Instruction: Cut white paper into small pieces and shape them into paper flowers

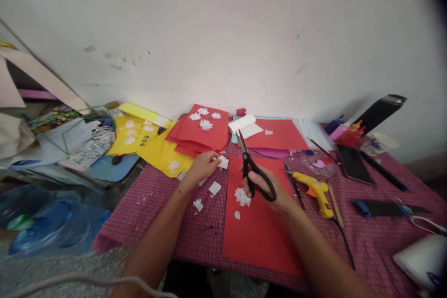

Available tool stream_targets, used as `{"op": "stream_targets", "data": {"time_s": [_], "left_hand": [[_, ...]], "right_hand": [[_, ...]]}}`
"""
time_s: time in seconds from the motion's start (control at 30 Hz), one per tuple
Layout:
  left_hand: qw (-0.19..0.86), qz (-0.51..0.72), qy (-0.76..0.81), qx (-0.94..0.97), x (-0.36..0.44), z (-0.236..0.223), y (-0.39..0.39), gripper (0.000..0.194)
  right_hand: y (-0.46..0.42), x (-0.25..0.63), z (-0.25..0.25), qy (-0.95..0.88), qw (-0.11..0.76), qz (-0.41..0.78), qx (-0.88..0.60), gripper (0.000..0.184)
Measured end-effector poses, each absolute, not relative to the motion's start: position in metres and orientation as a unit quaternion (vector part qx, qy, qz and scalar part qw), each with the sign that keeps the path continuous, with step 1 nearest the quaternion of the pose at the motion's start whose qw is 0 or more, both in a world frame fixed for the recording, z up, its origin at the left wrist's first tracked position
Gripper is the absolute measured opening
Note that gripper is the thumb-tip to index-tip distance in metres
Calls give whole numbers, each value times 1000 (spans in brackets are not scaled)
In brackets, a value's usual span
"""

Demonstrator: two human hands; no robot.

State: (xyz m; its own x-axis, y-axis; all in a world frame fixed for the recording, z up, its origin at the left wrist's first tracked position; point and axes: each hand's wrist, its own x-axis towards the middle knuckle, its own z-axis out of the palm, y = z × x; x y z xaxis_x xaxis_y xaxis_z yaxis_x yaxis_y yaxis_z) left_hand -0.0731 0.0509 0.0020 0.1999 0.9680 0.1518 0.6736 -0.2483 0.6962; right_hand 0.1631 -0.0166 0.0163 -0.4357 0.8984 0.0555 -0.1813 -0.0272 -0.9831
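Black-handled scissors [247, 160] are gripped in my right hand [267, 186], their blades pointing up and away from me, slightly parted. Beneath that hand lies a red paper sheet [254, 237] with a white paper flower [242, 196] and a small white scrap [237, 215] on it. My left hand [204, 166] pinches a small white paper piece [222, 162] between thumb and fingers, left of the scissors. More white squares, one of them a loose paper square [215, 188], lie on the checked tablecloth [157, 209] close by.
Red sheets with white flowers [206, 124] and yellow paper [160, 153] lie at the back left. A white roll [242, 123] rests near the wall. To the right are a yellow glue gun [316, 191], phone [354, 163], black flask [380, 111] and utility knife [387, 208].
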Motion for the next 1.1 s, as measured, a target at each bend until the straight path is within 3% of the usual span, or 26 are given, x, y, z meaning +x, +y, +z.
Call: {"op": "stream_targets", "data": {"time_s": [0.13,0.27,0.5,0.63,0.7,0.77,0.97,1.1], "left_hand": [[206,361,601,683,-71,6,50,30],[258,364,564,695,-68,26,42,19],[178,145,529,817,-80,31,-3,10],[131,105,534,829,-84,13,-23,19],[127,94,540,827,-84,6,-25,15],[130,98,543,824,-84,1,-22,10],[137,141,555,808,-86,-2,-16,21],[194,199,568,774,-87,4,-15,21]], "right_hand": [[-18,163,20,-560,421,637,-321,36],[-19,163,22,-559,425,634,-323,37],[-19,163,22,-564,431,627,-322,35],[-19,163,20,-571,424,628,-315,34],[-18,163,18,-572,424,626,-317,35],[-17,163,17,-569,428,626,-318,35],[-15,164,17,-573,426,626,-314,35],[-15,164,18,-596,412,611,-318,33]]}}
